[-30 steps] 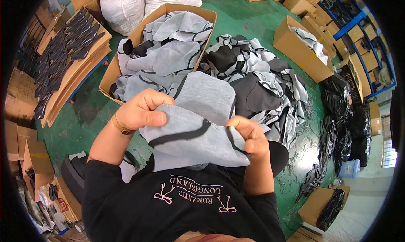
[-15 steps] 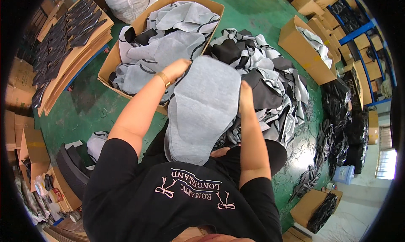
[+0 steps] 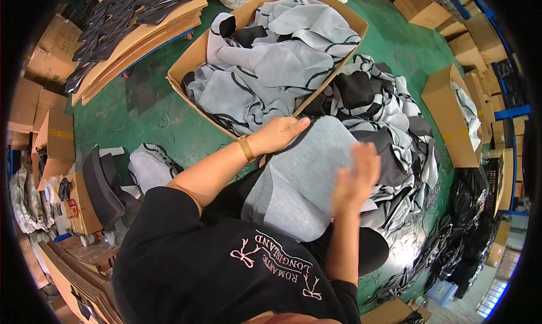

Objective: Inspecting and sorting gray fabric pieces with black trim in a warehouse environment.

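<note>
A stack of light grey fabric pieces point(image 3: 299, 177) with dark edging lies across my lap, its layers showing at the near left side. My left hand point(image 3: 279, 135) is closed on the stack's far left edge, thumb on top and the other fingers mostly hidden beneath. Over the right side of the stack, my right hand point(image 3: 358, 174) is blurred by motion, its fingers stretched out and holding nothing; whether it touches the cloth I cannot tell. Just beyond my left hand stands a large cardboard box point(image 3: 186, 67) filled with similar grey, black-edged pieces point(image 3: 293, 61).
A heap of grey and black fabric pieces point(image 3: 389, 126) lies on the green floor to the right. Farther right are a cardboard box point(image 3: 446, 118) and black plastic bags point(image 3: 466, 211). A grey fabric bundle point(image 3: 152, 168) and a dark curved piece point(image 3: 101, 185) lie at the left.
My right hand has come off the stack's right edge and moved over its surface. The stack has dropped lower toward my lap, with my left hand still on it. The view has shifted left.
</note>
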`<action>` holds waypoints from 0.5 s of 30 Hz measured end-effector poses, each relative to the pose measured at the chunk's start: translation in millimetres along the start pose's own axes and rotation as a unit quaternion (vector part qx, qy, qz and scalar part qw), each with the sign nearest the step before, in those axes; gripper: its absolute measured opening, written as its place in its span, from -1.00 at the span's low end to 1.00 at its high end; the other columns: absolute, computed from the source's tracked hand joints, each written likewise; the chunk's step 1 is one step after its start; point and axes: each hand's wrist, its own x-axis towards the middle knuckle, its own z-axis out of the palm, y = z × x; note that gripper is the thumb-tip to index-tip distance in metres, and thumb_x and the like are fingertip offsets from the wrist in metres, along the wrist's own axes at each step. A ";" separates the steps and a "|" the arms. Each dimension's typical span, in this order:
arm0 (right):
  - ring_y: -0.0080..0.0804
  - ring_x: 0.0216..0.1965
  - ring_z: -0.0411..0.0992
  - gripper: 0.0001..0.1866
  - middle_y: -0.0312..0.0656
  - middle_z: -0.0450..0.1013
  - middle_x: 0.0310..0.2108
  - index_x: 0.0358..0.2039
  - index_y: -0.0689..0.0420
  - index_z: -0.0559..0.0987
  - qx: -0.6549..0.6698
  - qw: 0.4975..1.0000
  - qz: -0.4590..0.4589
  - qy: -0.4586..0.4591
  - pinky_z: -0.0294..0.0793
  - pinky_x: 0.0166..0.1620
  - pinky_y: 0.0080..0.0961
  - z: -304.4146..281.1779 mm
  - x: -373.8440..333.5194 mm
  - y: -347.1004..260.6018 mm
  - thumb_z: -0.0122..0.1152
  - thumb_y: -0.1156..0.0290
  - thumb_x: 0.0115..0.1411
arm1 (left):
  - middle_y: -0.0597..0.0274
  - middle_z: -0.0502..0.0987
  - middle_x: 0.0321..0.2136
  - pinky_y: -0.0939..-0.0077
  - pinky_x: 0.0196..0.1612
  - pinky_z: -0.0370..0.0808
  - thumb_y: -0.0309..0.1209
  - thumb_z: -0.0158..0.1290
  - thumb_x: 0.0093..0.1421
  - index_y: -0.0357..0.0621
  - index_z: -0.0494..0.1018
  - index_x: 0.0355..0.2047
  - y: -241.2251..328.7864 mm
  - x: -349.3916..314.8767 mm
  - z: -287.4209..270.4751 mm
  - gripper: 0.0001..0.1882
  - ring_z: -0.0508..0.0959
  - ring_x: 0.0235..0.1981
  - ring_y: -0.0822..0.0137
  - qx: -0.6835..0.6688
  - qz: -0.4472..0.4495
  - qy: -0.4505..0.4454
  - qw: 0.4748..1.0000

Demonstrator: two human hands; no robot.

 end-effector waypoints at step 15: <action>-0.13 0.24 0.15 -0.44 -0.06 0.22 0.20 0.08 -0.09 0.45 -0.020 0.988 -0.107 -0.110 -0.15 0.26 0.06 33.9 -10.8 -39.7 0.16 0.10 0.02 | -0.19 0.37 0.04 0.25 0.12 0.31 -0.08 0.22 -0.02 -0.15 0.34 0.07 -191.6 34.0 -176.7 -0.31 0.33 0.14 0.00 0.322 -0.393 0.057 0.859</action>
